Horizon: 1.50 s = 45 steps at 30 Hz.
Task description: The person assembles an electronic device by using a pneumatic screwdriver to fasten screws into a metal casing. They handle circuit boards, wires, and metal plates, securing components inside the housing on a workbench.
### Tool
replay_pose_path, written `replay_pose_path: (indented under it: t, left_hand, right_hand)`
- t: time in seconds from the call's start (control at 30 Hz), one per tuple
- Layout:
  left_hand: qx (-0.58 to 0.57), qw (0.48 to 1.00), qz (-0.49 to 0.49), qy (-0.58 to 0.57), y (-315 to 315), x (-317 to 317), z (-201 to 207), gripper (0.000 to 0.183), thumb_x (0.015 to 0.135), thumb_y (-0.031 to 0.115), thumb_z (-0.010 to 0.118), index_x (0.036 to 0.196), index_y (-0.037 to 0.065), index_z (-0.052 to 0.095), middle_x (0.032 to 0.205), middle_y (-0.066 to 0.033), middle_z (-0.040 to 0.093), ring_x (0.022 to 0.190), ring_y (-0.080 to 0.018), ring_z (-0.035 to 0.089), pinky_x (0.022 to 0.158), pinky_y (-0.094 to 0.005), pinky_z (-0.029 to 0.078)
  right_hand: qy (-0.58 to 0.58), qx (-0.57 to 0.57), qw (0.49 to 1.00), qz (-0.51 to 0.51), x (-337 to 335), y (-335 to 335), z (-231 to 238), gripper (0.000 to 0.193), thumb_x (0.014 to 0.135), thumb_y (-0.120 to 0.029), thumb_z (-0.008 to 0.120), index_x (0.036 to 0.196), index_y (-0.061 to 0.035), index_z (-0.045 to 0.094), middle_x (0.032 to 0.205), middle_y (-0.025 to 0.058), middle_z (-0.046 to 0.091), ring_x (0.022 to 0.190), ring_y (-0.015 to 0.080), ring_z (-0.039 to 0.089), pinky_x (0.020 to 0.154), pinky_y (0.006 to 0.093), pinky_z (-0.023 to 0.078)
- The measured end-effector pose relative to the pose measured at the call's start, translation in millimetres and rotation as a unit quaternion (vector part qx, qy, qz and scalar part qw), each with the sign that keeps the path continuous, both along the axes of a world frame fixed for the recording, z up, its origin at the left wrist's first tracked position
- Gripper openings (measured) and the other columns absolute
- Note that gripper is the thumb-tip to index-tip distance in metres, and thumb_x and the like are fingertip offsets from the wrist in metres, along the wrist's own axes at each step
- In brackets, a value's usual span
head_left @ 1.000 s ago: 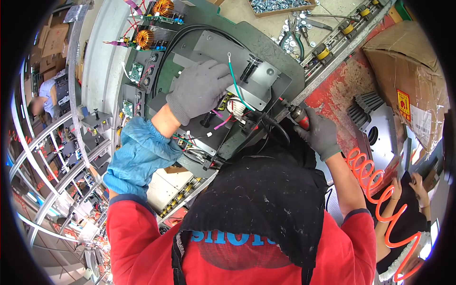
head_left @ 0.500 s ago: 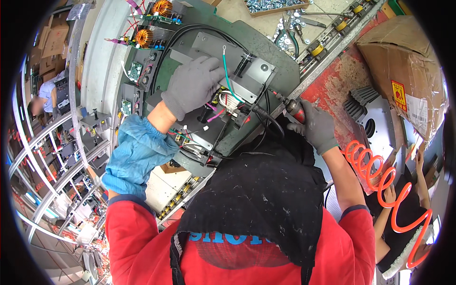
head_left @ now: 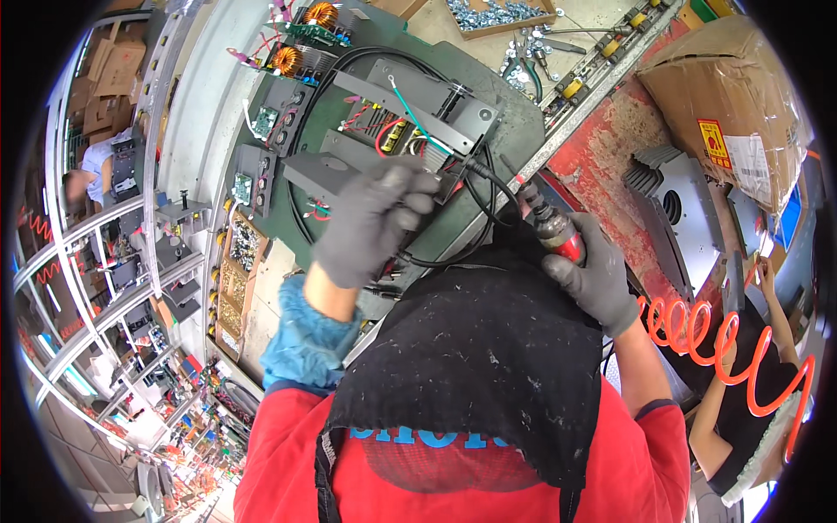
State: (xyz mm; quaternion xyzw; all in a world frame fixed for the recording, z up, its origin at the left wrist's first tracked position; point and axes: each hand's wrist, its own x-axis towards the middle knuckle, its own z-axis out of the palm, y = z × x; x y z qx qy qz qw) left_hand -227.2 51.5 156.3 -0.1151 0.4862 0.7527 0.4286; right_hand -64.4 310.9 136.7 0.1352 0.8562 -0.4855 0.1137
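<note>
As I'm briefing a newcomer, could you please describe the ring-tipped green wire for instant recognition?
At upper centre, on the dark green board, sits a grey metal unit. Across it slants the thin green wire, its upper end a ring terminal. Its colour and ring distinguish it from the nearby red wire and black cable.

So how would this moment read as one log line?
left hand: curled over grey metal unit, contact unclear | right hand: gripping red-and-black driver | nearby: green ring-ended wire, box of metal fasteners
</note>
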Motion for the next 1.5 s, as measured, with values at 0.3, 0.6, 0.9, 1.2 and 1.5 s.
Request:
replay_pose_path:
  t: [0.3,0.6,0.9,1.2,1.5]
  left_hand:
    - [0.226,0.963,0.028,-0.142,27,35,-19,0.025,0.094,0.021,0.053,0.113,0.004,0.053,0.094,-0.0044,0.056,0.078,-0.0123,0.051,0.065,-0.0228,0.043]
    - [0.251,0.960,0.059,-0.112,29,39,-26,0.025,0.095,0.015,0.051,0.117,0.003,0.052,0.098,-0.0071,0.060,0.083,-0.0153,0.057,0.066,-0.0243,0.047]
    - [0.213,0.972,0.078,-0.064,36,44,-21,0.032,0.094,0.015,0.053,0.124,0.003,0.049,0.100,-0.0081,0.061,0.087,-0.0177,0.058,0.069,-0.0250,0.048]
    - [0.190,0.973,0.126,-0.022,51,56,-26,0.038,0.092,0.016,0.056,0.125,0.001,0.045,0.098,-0.0044,0.058,0.083,-0.0105,0.051,0.070,-0.0218,0.045]
    - [-0.177,0.945,-0.065,0.269,36,2,-11,0.041,0.096,0.032,0.047,0.118,-0.001,0.054,0.075,-0.0004,0.052,0.061,-0.0102,0.043,0.057,-0.0212,0.039]
  right_hand:
    - [-0.022,-0.056,0.997,0.041,12,-29,35,0.059,0.074,-0.041,0.071,0.115,-0.0051,0.049,0.084,0.0189,0.064,0.080,0.0376,0.064,0.069,0.0401,0.048]
    - [-0.021,-0.059,0.997,0.042,21,-35,37,0.055,0.075,-0.040,0.071,0.114,-0.0068,0.051,0.081,0.0174,0.062,0.079,0.0370,0.063,0.068,0.0402,0.048]
    - [-0.031,-0.048,0.998,0.032,19,-35,39,0.049,0.078,-0.040,0.068,0.110,-0.0065,0.051,0.075,0.0197,0.060,0.074,0.0400,0.061,0.064,0.0424,0.047]
    - [-0.067,-0.184,0.981,0.016,15,-28,31,0.051,0.082,-0.045,0.063,0.111,-0.0051,0.050,0.078,0.0219,0.059,0.079,0.0408,0.061,0.067,0.0424,0.046]
    - [-0.141,-0.040,0.989,0.031,-24,2,-1,0.076,0.062,-0.053,0.077,0.115,-0.0069,0.049,0.086,0.0186,0.063,0.086,0.0373,0.062,0.076,0.0407,0.046]
